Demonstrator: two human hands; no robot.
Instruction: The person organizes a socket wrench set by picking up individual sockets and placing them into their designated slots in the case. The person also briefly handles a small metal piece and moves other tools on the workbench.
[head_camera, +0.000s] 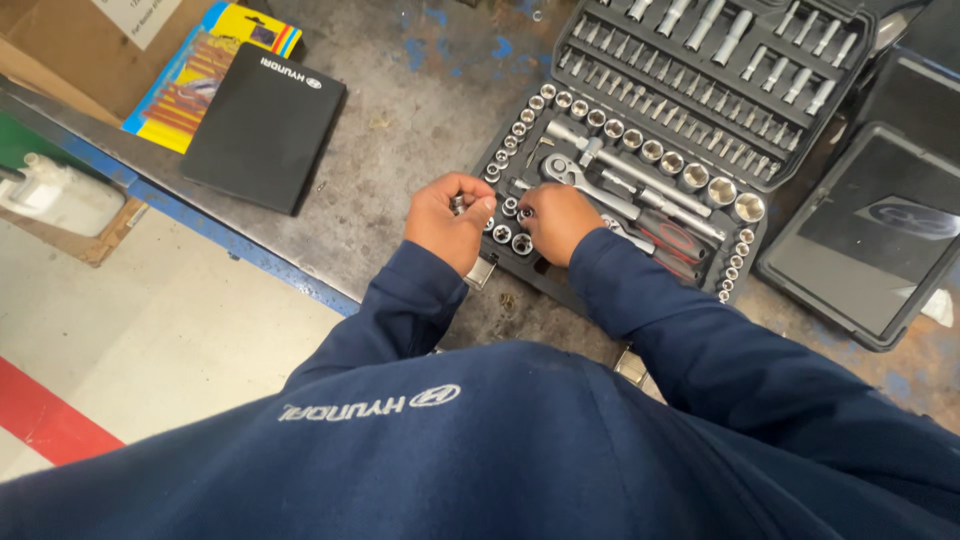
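Two hands work at the lower left corner of an open socket case (600, 290) on the worktop (420, 110), in the middle of the frame. The left hand (450, 222) is closed around a small socket (458, 204), just left of the case edge. The right hand (556, 222) is curled, fingertips touching sockets in the tray (512, 236). Between both hands lie these sockets, standing upright with openings facing up. A ratchet (590, 182) lies just above the right hand, its long axis running to the lower right.

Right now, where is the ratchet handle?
In the head view, the ratchet handle lies in the open socket case, just above the right hand.
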